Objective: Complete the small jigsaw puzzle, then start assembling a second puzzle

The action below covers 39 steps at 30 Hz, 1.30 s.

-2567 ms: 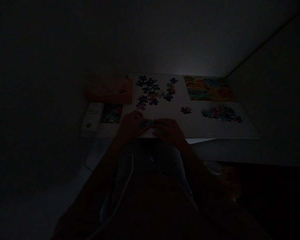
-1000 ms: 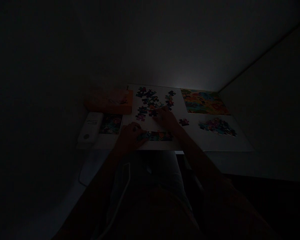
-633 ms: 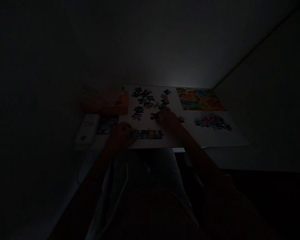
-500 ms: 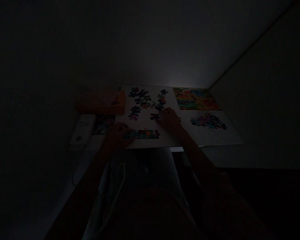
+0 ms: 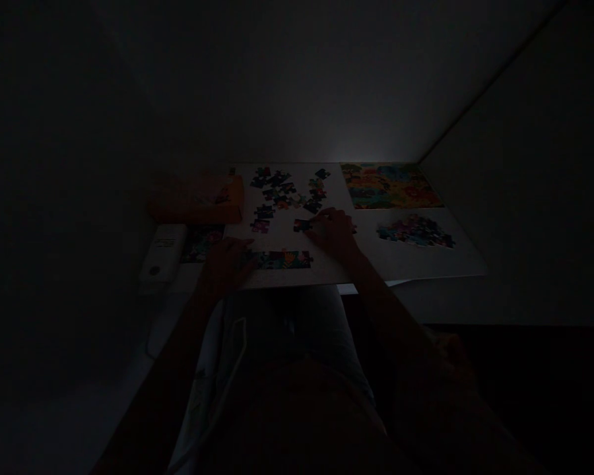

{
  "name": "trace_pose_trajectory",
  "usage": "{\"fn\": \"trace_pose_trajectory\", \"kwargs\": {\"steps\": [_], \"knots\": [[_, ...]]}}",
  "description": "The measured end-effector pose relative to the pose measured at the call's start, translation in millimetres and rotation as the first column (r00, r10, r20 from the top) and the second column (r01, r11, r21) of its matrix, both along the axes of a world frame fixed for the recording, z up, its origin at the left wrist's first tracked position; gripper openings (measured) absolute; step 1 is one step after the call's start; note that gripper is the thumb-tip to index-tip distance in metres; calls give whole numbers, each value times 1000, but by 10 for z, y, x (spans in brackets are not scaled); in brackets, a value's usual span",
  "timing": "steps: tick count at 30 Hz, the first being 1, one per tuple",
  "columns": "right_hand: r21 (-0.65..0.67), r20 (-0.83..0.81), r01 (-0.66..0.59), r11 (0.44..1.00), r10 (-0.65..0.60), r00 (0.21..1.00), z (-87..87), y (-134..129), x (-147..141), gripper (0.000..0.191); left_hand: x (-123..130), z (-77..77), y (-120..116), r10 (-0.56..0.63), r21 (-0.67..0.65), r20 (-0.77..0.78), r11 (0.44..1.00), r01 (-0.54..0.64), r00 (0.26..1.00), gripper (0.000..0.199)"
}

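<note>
The scene is very dark. My left hand (image 5: pixel 224 265) rests at the near left of the white board, its fingers and thumb apart around the left end of a joined strip of jigsaw pieces (image 5: pixel 287 259). My right hand (image 5: pixel 335 235) is beyond the strip's right end, thumb and fingertips closed at the right edge of a single dark jigsaw piece (image 5: pixel 302 225). That piece lies flat or nearly so. Another piece (image 5: pixel 353 227) shows partly behind my right hand. Several loose jigsaw pieces (image 5: pixel 280 192) are scattered farther back.
At the right is a heap of jigsaw pieces (image 5: pixel 416 232), with a colourful picture sheet (image 5: pixel 391 188) behind it. An orange box (image 5: pixel 198 208), a white device (image 5: pixel 163 254) and a dark picture card (image 5: pixel 202 241) sit at the left. A wall (image 5: pixel 287 99) rises behind the board (image 5: pixel 400 267).
The view has shifted slightly. My left hand has drawn back a little to the left along the strip, its fingers more stretched. My right hand stays at the same dark piece.
</note>
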State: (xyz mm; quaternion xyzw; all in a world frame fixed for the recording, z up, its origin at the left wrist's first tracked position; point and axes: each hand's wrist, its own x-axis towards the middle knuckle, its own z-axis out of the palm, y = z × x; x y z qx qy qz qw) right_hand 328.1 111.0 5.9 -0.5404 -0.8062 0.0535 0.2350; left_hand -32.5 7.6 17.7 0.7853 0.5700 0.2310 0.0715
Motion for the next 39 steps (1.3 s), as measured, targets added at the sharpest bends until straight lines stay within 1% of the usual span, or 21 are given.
{"fn": "trace_pose_trajectory", "kwargs": {"steps": [4, 8, 11, 14, 18, 21, 24, 28, 34, 39], "knots": [[2, -11, 2, 1000, -2, 1000, -15, 2, 5, 39, -8, -21, 5, 18, 6, 14, 1000, -18, 1000, 59], [0, -27, -3, 1000, 3, 1000, -18, 15, 14, 41, 4, -13, 3, 38, -18, -11, 999, -38, 999, 60], [-46, -71, -29, 998, 26, 997, -8, 33, 16, 38, 26, 5, -2, 57, -19, -33, 998, -57, 998, 59], [-87, -118, -53, 995, 43, 992, 3, 39, 16, 33, 45, 19, -12, 77, -30, -49, 996, -79, 996, 63], [-63, -101, -41, 997, 34, 994, 10, 20, 30, 36, 74, 45, -34, 115, -39, -80, 992, -119, 990, 69], [-36, -68, -13, 999, 11, 998, 9, 4, 40, 40, 100, 74, -52, 158, -46, -113, 985, -164, 981, 79], [-24, -35, 43, 999, -44, 998, -4, 3, 37, 41, 124, 93, -63, 190, -55, -137, 978, -199, 972, 89], [-18, -9, 109, 994, -110, 994, -37, 20, 27, 42, 159, 108, -65, 220, -47, -159, 972, -230, 962, 97], [9, -44, 91, 996, -91, 995, -70, 30, 34, 40, 214, 126, -85, 236, -43, -191, 968, -249, 953, 107], [1, -57, 65, 998, -65, 996, -40, 20, 36, 39, 204, 78, -91, 220, -29, -184, 973, -229, 958, 105]]}}
